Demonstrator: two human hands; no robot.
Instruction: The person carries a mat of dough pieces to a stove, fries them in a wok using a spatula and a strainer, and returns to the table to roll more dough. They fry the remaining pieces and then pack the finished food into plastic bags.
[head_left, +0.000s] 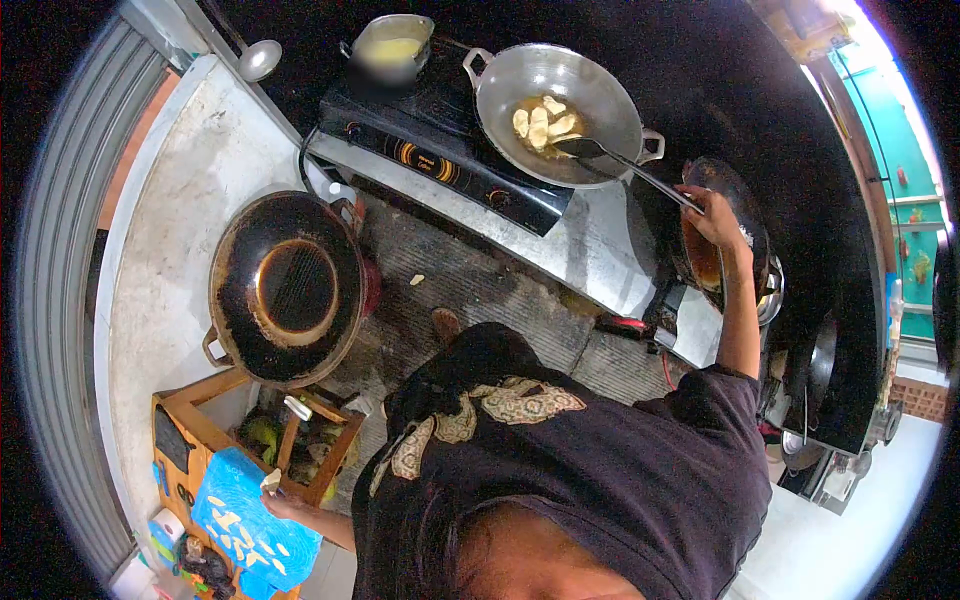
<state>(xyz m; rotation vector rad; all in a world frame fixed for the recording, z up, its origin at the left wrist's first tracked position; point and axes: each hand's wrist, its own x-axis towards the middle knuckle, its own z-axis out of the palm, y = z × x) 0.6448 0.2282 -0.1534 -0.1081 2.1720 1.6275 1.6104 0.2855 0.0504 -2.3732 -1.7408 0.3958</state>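
Note:
My right hand (718, 218) is wrapped round the handle of a long cooking spatula (655, 182). The spatula's dark head rests inside a large grey wok (610, 100), beside several pale flat slices (540, 128) lying in yellowish oil. Low on the left, my left hand (284, 503) pinches a pale slice (272, 481) at the edge of a blue plastic sheet (215, 490). More pale slices (235, 535) are spread over that sheet.
The wok sits on a black gas stove (440, 165), beside a pot (395, 45) of yellowish content. A large blackened pan (235, 285) stands at left, above a wooden crate (195, 390). Another dark pan (735, 195) is near my right forearm. A ladle (260, 60) lies top left.

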